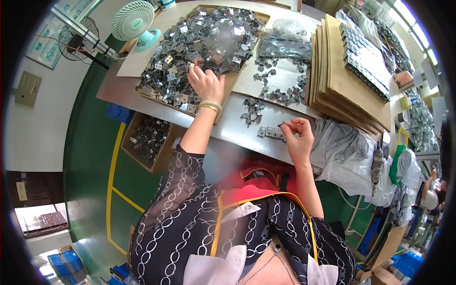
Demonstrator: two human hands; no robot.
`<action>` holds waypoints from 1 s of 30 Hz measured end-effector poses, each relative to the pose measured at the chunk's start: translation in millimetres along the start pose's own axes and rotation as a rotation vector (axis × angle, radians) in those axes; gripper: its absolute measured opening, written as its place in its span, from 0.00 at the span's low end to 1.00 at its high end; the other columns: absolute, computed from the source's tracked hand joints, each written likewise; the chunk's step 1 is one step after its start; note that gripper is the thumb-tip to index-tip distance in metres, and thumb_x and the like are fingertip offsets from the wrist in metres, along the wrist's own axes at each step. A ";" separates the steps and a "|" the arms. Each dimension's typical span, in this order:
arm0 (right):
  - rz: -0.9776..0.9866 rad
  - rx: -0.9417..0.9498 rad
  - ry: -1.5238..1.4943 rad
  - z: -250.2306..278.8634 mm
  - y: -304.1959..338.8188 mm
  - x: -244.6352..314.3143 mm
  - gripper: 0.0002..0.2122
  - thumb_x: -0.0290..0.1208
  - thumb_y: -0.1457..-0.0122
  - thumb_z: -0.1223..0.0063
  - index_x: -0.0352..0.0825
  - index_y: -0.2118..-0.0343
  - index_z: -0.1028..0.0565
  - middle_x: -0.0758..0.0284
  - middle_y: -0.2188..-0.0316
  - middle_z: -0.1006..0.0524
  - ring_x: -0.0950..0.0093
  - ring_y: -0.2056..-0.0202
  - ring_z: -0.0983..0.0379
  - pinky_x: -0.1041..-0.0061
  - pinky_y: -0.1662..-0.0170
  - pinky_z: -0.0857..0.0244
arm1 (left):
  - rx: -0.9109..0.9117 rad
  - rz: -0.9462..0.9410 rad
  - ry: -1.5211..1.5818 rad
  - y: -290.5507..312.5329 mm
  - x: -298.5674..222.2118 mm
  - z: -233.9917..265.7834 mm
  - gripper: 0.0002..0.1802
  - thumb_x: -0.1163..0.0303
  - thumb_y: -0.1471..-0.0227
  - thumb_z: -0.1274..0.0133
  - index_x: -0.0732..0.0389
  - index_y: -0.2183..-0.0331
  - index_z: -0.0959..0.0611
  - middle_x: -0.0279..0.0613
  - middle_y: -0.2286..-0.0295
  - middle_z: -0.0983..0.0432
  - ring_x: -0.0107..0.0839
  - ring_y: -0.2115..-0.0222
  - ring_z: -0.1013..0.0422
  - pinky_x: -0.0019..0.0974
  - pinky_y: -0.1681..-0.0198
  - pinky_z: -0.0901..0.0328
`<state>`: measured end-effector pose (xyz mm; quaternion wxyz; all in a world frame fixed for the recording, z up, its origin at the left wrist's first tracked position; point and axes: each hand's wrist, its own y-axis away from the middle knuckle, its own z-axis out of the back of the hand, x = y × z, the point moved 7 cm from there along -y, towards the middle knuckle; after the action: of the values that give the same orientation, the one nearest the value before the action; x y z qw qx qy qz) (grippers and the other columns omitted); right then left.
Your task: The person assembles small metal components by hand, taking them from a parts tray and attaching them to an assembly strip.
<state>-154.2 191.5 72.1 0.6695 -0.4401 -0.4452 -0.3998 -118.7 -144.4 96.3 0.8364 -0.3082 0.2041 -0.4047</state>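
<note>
My left hand reaches into a shallow cardboard tray heaped with small bent metal plates. Its fingers are apart, their tips against the loose plates, and I make out nothing gripped in it. Over the front of the metal tabletop, my right hand pinches a small dark metal piece between thumb and forefinger. Just under those fingertips lies a short row of silver metal parts. A little pile of small metal clips sits beyond the row.
More clips and a plastic bag of parts lie on a pale sheet. Stacked cardboard at the right bears rows of metal assemblies. A green fan stands far left; a box of parts is below the table.
</note>
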 end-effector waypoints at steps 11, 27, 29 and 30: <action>-0.078 -0.032 -0.063 17.5 0.2 -19.7 0.15 0.22 0.46 0.33 0.33 0.59 0.29 0.67 0.67 0.16 0.86 0.70 0.28 0.84 0.64 0.34 | 0.038 0.008 0.344 33.2 9.2 6.8 0.15 0.64 0.61 0.31 0.61 0.69 0.13 0.56 0.52 0.25 0.54 0.44 0.35 0.51 0.38 0.42; 0.004 -0.075 0.052 5.6 -21.3 14.5 0.16 0.23 0.46 0.32 0.33 0.60 0.31 0.65 0.68 0.16 0.85 0.71 0.25 0.82 0.66 0.33 | 0.579 -0.071 1.299 90.5 -108.8 72.8 0.16 0.78 0.53 0.36 0.65 0.59 0.17 0.44 0.62 0.18 0.33 0.63 0.20 0.33 0.56 0.25; 0.052 -0.111 0.068 4.5 -14.1 23.0 0.16 0.23 0.46 0.32 0.33 0.60 0.31 0.64 0.68 0.16 0.84 0.71 0.26 0.82 0.66 0.32 | 0.577 -0.083 1.296 94.6 -114.1 77.5 0.17 0.78 0.53 0.36 0.64 0.58 0.17 0.47 0.61 0.18 0.36 0.63 0.20 0.35 0.58 0.25; 0.107 -0.143 0.082 4.6 -10.7 28.0 0.16 0.23 0.47 0.32 0.32 0.61 0.31 0.64 0.68 0.16 0.84 0.71 0.26 0.81 0.65 0.31 | 0.582 -0.085 1.298 97.2 -116.6 77.7 0.17 0.78 0.53 0.36 0.64 0.58 0.17 0.47 0.61 0.18 0.36 0.63 0.20 0.35 0.58 0.25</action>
<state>-157.3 188.7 102.1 0.6743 -0.4932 -0.3637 -0.4120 -87.9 23.2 97.3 0.5780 0.2231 0.5324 -0.5767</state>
